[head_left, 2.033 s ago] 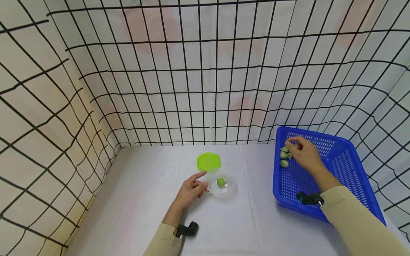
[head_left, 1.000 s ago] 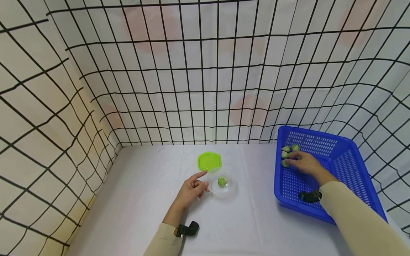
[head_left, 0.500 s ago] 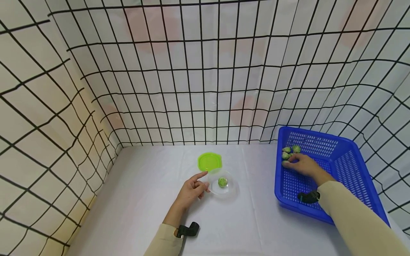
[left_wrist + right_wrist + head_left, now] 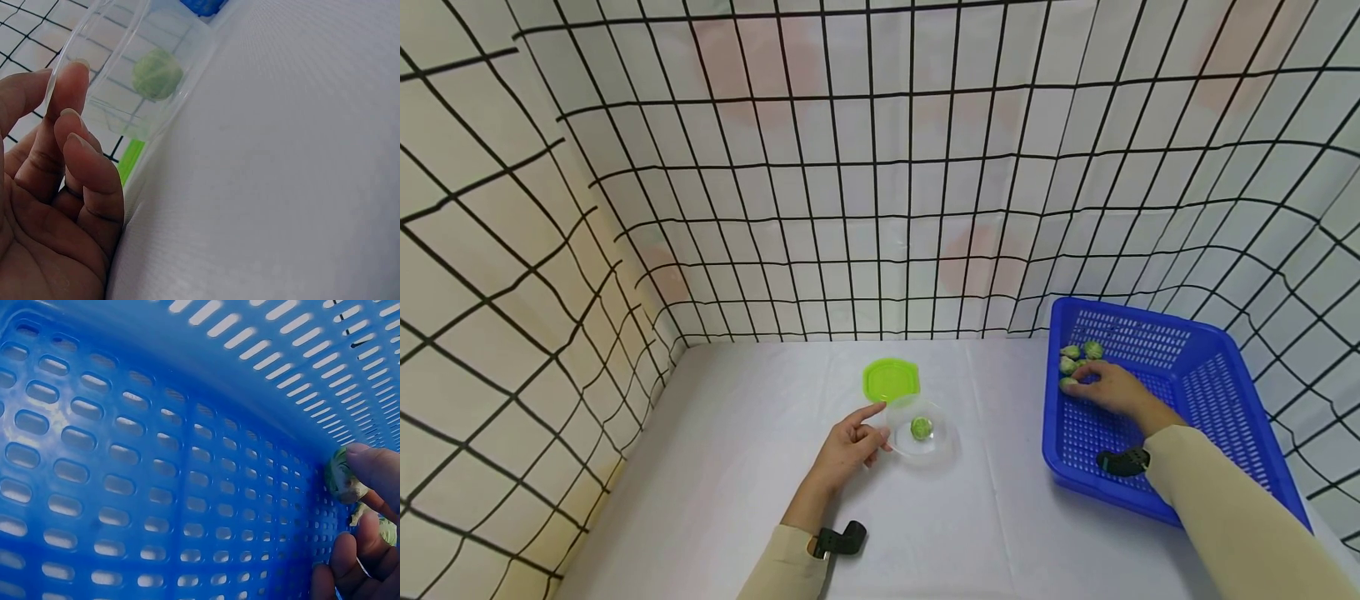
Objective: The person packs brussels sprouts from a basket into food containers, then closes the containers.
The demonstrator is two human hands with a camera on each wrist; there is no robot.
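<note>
Looks like the picking step: right hand (image 4: pixel 1112 387) pinches a green sprout (image 4: pixel 341 477) inside the blue basket (image 4: pixel 1078 437), left hand (image 4: pixel 844 446) pinches the clear cup (image 4: pixel 942 442) at its rim, next move likely calls for a clean lift cupward.

We see a clear, round plastic tub (image 4: pixel 115 47) standing upright and open on a white table cover (image 4: pixel 985 525), its rim pinched by the left hand (image 4: pixel 842 454). Through its see-through wall we make out a single round, pale-green Brussels sprout (image 4: pixel 921 428) lying on the bottom. To the right of the tub, well apart from it, we find a rectangular blue plastic basket (image 4: pixel 1213 404) with slotted sides. Inside, close to its left wall, the right hand (image 4: pixel 1111 387) pinches another sprout (image 4: pixel 340 478), leafy green with a paler end; we cannot tell whether it touches the basket floor. More loose sprouts (image 4: pixel 1093 349) cluster just beyond, in the far left corner, some partly hidden by the fingers.
</note>
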